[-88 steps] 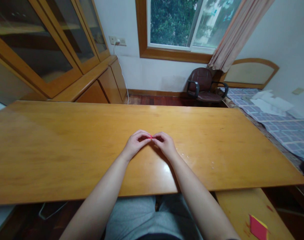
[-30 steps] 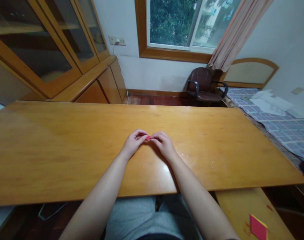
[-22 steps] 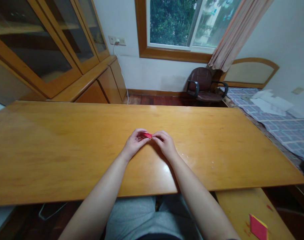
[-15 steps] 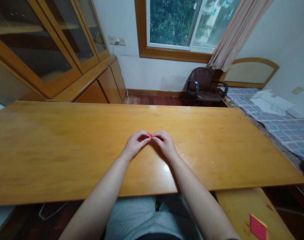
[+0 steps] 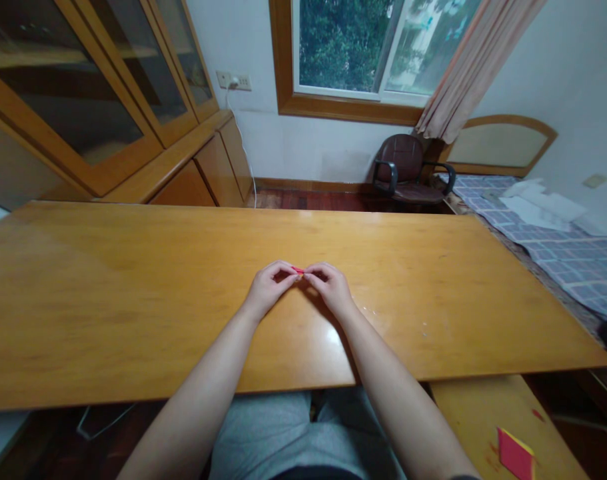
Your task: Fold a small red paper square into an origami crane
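Note:
Between my two hands, above the middle of the wooden table (image 5: pixel 148 280), is a small red piece (image 5: pixel 298 270), perhaps folded paper; most of it is hidden by the fingers. My left hand (image 5: pixel 273 280) pinches its left end between thumb and fingertips. From the other side, my right hand (image 5: pixel 328 280) grips the right end in the same kind of pinch. The fingertips of both hands almost meet. A hint of yellow shows just under the red.
On a lower wooden surface (image 5: pixel 463 413) at the bottom right lies a red piece with a yellow edge (image 5: pixel 516 455). Tiny white specks (image 5: pixel 368 310) dot the table right of my hands. Beyond stand a cabinet (image 5: pixel 183 160), an armchair (image 5: pixel 408 170) and a bed (image 5: pixel 558 247).
The fingertips of my left hand have drawn back slightly to the left. A little more of the red piece shows as a thin strip between the hands.

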The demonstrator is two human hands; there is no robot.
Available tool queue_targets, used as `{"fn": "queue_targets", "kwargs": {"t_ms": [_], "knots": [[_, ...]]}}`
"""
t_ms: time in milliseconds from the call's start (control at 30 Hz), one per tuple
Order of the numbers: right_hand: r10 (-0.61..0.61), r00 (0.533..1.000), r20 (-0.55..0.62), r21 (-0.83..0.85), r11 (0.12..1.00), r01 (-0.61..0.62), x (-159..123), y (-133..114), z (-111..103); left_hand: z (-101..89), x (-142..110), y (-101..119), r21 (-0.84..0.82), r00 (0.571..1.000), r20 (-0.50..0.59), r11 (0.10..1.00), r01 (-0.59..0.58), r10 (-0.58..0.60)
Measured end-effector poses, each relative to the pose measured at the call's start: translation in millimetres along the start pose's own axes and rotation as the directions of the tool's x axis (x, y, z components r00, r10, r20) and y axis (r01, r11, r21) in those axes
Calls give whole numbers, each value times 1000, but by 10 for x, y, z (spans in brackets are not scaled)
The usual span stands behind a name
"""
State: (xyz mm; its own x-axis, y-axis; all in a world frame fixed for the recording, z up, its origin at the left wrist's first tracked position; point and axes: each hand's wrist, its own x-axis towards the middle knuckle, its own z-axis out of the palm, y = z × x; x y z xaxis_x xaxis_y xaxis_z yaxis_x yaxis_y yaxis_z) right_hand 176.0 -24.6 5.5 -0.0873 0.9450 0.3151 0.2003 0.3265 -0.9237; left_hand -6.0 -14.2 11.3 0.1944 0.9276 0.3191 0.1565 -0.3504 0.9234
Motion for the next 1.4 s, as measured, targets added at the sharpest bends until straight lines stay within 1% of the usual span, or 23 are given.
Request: {"fn": "queue_targets", "kwargs": {"t_ms": [100, 167, 267, 400, 567, 667, 800, 900, 1000, 1167, 1233, 1400], "knots": [[60, 998, -3, 84, 995, -59, -1, 32, 23, -1, 3, -23, -9, 1000, 2, 1000, 2, -2], [57, 998, -7, 109, 992, -55, 1, 52, 33, -1, 4, -26, -7, 1000, 1, 1000, 2, -2], [24, 1000, 2, 67, 997, -24, 3, 65, 27, -2, 4, -17, 3, 1000, 2, 1000, 2, -2], [16, 1000, 5, 16, 1000, -16, 4, 56, 7, 2, -4, -19, -2, 1000, 16, 1000, 10, -10], [33, 999, -1, 33, 999, -33, 3, 43, 10, 29, -11, -105, -85, 995, -9, 992, 96, -97], [45, 999, 1, 42, 998, -45, 6, 46, 14, 40, -6, -145, -99, 992, -29, 988, 118, -121], [44, 999, 8, 43, 998, -44, 7, 48, 15, 21, 3, -86, -40, 996, -2, 995, 86, -87], [47, 999, 4, 43, 998, -47, 6, 46, 16, -2, 8, -12, 96, 999, 52, 995, -9, 4], [49, 999, 2, 49, 998, -49, 7, 45, 19, -14, 14, 12, 113, 999, 47, 993, -28, 23], [30, 1000, 1, 35, 999, -30, 8, 34, 19, -17, 18, -19, 107, 998, 52, 994, -33, 28], [26, 1000, 4, 26, 999, -26, 7, 31, 16, -10, 14, -32, 87, 999, 45, 996, -9, 5], [14, 1000, 7, 27, 1000, -14, 5, 39, 13, 17, -2, -74, -28, 995, 24, 995, 98, -97]]}}
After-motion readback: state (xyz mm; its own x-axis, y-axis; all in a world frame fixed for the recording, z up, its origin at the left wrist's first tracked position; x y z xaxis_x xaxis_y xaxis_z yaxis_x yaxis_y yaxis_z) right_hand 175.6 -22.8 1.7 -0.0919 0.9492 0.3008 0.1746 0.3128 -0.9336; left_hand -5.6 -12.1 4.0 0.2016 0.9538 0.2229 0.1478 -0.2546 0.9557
